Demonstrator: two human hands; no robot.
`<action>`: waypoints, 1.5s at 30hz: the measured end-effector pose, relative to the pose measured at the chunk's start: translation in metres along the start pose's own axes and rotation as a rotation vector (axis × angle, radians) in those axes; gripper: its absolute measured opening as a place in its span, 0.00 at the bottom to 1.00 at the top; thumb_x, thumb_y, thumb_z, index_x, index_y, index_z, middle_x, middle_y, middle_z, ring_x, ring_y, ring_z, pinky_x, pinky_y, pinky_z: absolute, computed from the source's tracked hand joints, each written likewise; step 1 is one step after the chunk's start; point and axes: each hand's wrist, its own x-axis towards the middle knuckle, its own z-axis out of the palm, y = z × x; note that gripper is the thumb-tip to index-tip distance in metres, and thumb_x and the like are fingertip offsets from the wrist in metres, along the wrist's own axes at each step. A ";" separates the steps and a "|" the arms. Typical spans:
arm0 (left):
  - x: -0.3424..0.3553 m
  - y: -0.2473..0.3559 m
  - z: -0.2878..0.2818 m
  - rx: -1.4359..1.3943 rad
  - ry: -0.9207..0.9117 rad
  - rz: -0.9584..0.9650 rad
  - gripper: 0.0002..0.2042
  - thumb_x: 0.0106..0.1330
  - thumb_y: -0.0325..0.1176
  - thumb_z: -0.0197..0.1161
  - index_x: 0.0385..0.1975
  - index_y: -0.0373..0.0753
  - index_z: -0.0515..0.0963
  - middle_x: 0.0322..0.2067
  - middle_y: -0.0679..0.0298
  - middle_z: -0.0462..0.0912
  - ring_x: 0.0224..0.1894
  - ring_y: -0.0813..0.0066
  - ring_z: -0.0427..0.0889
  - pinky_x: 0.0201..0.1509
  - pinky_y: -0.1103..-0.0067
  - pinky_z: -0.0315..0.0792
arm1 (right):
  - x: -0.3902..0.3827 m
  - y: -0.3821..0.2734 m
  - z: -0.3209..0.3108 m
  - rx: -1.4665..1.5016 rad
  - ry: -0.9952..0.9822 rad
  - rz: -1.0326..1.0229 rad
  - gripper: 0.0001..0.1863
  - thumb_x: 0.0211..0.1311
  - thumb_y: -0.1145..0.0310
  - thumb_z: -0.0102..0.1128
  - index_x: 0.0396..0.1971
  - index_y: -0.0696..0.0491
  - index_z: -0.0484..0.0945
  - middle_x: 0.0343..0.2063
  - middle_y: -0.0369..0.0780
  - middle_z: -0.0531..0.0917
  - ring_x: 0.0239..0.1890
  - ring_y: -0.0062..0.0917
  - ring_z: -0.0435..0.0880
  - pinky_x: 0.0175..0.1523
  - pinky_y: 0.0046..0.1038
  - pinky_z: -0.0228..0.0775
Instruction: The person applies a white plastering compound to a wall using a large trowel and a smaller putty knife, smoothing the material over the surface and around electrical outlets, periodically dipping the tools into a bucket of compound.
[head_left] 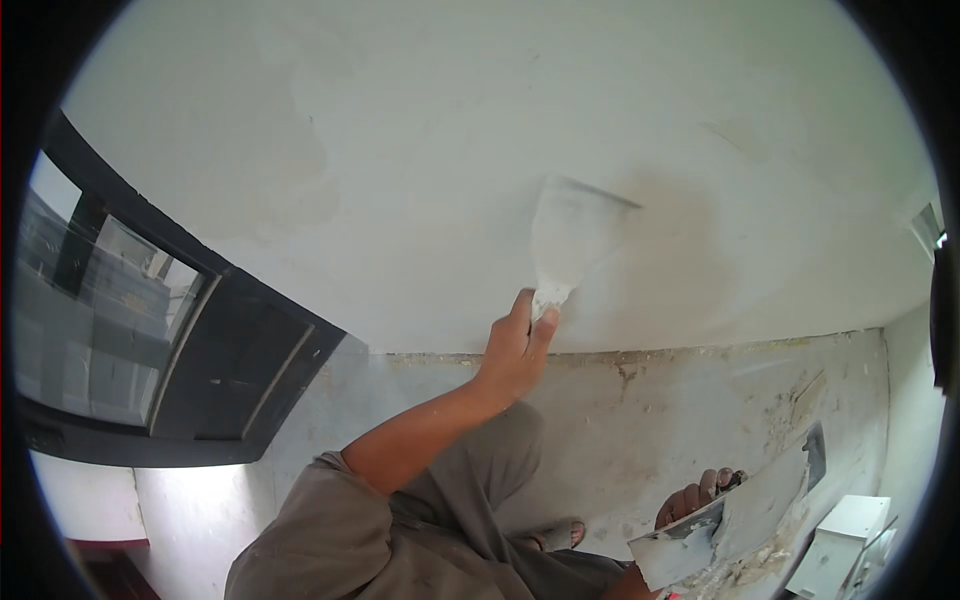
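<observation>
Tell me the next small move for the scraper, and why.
Probably a short, light sweep across the broad white wall: the left hand grips the wide, white-smeared scraper, its edge seemingly against that surface, while the right hand holds a flat, paste-smeared trowel aside.

No readable text, no legible labels or brands, no legible numbers, no readable signs

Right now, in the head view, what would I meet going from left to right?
Dark glazed frame → left hand → putty knife → right hand → white box-like object.
</observation>
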 end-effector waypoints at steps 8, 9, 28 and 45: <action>0.009 0.006 0.013 -0.242 0.017 0.015 0.21 0.68 0.43 0.45 0.48 0.28 0.64 0.21 0.56 0.72 0.23 0.72 0.71 0.29 0.74 0.66 | 0.007 0.004 0.016 -0.025 -0.047 -0.022 0.15 0.70 0.60 0.35 0.38 0.59 0.61 0.24 0.41 0.67 0.16 0.22 0.63 0.17 0.25 0.58; 0.007 -0.015 0.019 -0.186 0.022 -0.039 0.21 0.68 0.43 0.45 0.48 0.29 0.64 0.21 0.56 0.73 0.24 0.71 0.72 0.30 0.74 0.67 | 0.011 0.000 0.016 -0.029 -0.059 -0.024 0.15 0.70 0.60 0.35 0.38 0.59 0.61 0.24 0.41 0.67 0.16 0.22 0.63 0.17 0.25 0.58; -0.059 -0.205 -0.083 0.130 0.112 -0.184 0.23 0.69 0.44 0.45 0.49 0.26 0.63 0.22 0.58 0.72 0.26 0.70 0.71 0.33 0.75 0.67 | 0.004 0.012 0.003 -0.035 0.071 -0.148 0.13 0.68 0.62 0.40 0.38 0.58 0.60 0.24 0.38 0.63 0.16 0.19 0.57 0.20 0.22 0.54; -0.001 -0.120 -0.011 0.298 -0.104 -0.081 0.17 0.68 0.41 0.45 0.46 0.32 0.66 0.30 0.44 0.77 0.36 0.44 0.76 0.38 0.64 0.68 | 0.002 0.004 -0.012 0.027 0.041 -0.112 0.13 0.67 0.59 0.43 0.39 0.55 0.63 0.27 0.43 0.69 0.17 0.23 0.64 0.18 0.26 0.58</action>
